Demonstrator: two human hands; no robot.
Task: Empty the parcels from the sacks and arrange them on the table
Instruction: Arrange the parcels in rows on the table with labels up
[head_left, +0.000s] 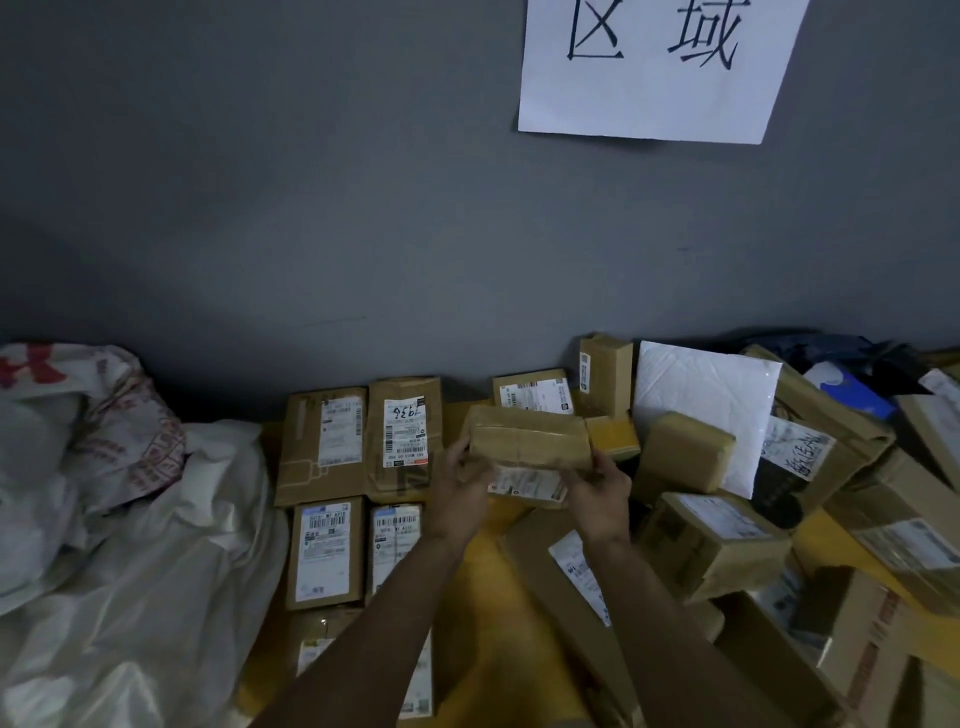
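**Parcel in the air, loose heap at its elbow**

Both hands hold the taped brown parcel just above the yellow table. The left hand is curled round its left end and the right hand grips its right end, with the shipping label on the face turned toward the person.

Left of the parcel, labelled cartons lie flat in tidy rows. Farther left, the white sack slumps over the table.

The danger is probably on the parcel's right. A small taped box sits tilted there, just beside the right hand, against a white padded mailer and a jumble of boxes. A careless swing of that end could knock the box and set the heap sliding — perhaps off the table.

The tape looks glossy, so a light grip may slip. Laid label-down, the parcel would be unreadable in the row.
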